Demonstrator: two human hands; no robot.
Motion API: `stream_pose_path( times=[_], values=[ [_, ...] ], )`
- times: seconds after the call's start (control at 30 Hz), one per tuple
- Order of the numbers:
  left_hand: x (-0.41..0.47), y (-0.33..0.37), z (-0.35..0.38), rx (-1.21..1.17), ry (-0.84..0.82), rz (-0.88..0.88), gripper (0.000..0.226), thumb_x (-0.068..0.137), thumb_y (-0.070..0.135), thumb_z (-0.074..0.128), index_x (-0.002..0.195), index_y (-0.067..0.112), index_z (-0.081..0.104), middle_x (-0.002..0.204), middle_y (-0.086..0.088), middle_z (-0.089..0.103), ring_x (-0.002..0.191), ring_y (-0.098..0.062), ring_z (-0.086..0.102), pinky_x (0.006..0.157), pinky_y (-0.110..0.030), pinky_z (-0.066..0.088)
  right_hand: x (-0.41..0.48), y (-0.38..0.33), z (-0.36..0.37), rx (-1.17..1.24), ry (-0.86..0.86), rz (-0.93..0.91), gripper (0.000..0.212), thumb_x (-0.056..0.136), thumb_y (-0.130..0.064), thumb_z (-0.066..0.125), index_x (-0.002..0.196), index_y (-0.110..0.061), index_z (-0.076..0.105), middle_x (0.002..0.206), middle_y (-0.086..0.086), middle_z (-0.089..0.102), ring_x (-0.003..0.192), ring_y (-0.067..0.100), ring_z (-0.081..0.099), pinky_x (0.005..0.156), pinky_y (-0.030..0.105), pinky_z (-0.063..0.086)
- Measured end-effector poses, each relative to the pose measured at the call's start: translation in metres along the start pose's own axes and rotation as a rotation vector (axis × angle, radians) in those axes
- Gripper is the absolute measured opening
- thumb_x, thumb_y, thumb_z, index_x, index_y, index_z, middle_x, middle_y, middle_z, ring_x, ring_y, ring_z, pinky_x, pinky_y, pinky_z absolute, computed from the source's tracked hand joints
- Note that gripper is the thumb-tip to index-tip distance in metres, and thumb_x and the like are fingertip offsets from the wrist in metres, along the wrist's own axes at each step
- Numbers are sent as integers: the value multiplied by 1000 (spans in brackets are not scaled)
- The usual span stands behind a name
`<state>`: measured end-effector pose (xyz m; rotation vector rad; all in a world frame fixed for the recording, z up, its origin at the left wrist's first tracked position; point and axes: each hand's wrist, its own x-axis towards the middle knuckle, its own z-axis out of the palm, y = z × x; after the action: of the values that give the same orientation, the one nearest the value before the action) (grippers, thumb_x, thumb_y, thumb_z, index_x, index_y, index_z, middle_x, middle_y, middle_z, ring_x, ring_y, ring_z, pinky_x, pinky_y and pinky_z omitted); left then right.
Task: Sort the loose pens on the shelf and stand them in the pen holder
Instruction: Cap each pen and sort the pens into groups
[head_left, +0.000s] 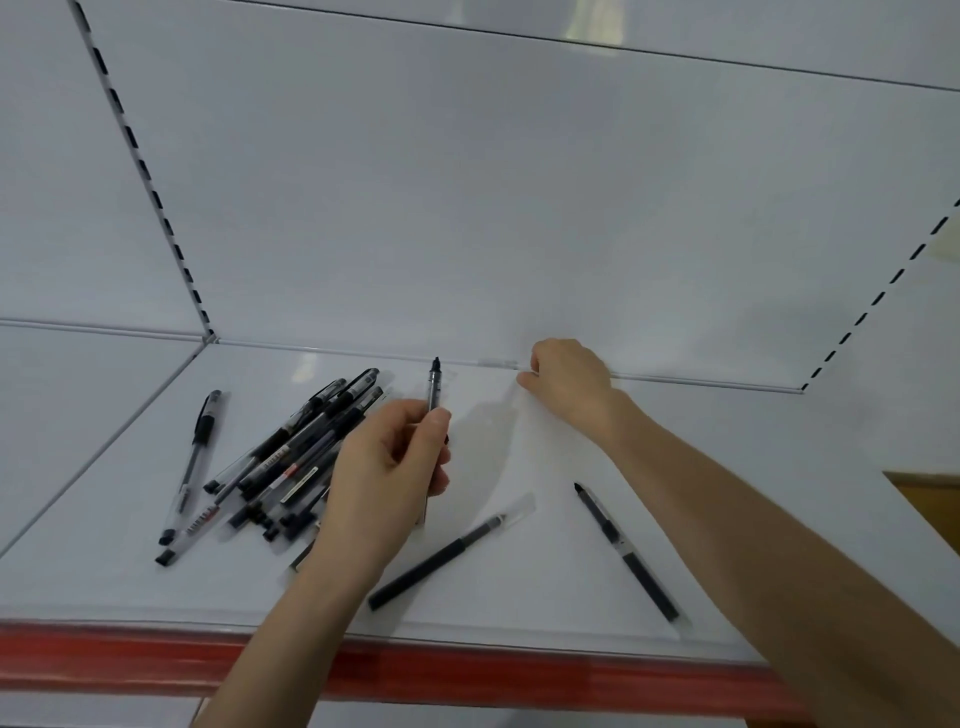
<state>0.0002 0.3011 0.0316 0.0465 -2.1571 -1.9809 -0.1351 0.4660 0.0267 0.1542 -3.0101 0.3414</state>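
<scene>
Pens (291, 457) are heaped loose on the shelf (530, 582), one pen (434, 384) is clamped in the grip of the left hand (379, 483), whether the curled right hand (569, 384) holds anything cannot be told, and the pen is best kept upright for a pen holder not made out.

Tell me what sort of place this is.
Probably a shop: a white metal shelf with a red front strip, slotted uprights on the back panel, and loose pens.

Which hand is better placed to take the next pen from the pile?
Probably the left hand: it sits beside the pile, though it grips a pen. The right hand is curled far back on the shelf.
</scene>
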Motion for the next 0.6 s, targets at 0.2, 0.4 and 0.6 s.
stream_pose_path(
  times=[0.2, 0.4, 0.6],
  values=[
    [2, -1, -3, 21, -5, -10, 17, 90, 18, 51, 81, 9, 62, 50, 9, 54, 45, -4, 49, 58, -32, 54, 2, -3, 5, 97, -59, -2, 23, 86, -6, 50, 106, 3, 57, 109, 18, 61, 96, 31, 57, 78, 33, 43],
    [6, -1, -6, 19, -5, 20, 15, 89, 19, 51, 81, 16, 63, 48, 10, 49, 48, -5, 46, 46, -17, 46, -30, -8, -22, 820, -120, -41, 10, 84, -10, 63, 94, -11, 64, 75, -8, 58, 68, 2, 55, 60, 13, 46],
    [5, 10, -7, 38, -49, 96, 15, 89, 22, 52, 83, 19, 65, 48, 8, 47, 46, -8, 42, 43, -17, 42, -68, -12, -68, 1030, -94, -245, 16, 86, -8, 60, 89, -23, 64, 79, -5, 65, 69, 2, 63, 64, 15, 52]
  ],
)
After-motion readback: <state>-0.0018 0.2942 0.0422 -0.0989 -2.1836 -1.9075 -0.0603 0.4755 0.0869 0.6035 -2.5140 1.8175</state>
